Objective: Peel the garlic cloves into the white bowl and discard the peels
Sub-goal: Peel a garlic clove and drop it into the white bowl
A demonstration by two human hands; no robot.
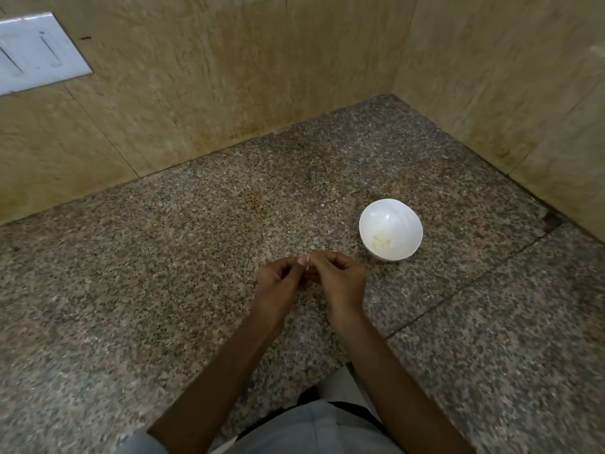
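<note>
While peeling is underway, garlic clove (308, 266): barely visible, judged mid-peel.
Left hand (278, 283): curled, pinching it.
Right hand (340, 280): likewise.
White bowl (406, 221): two o'clock, near.
Next: strip skin, drop clove there.

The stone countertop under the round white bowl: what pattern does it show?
Speckled grey-brown granite countertop, seen best in the head view.

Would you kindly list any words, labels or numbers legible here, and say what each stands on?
No text can be read.
The white wall plate carries only blurred dark marks, illegible.
The white bowl and the granite counter show no lettering.
</note>
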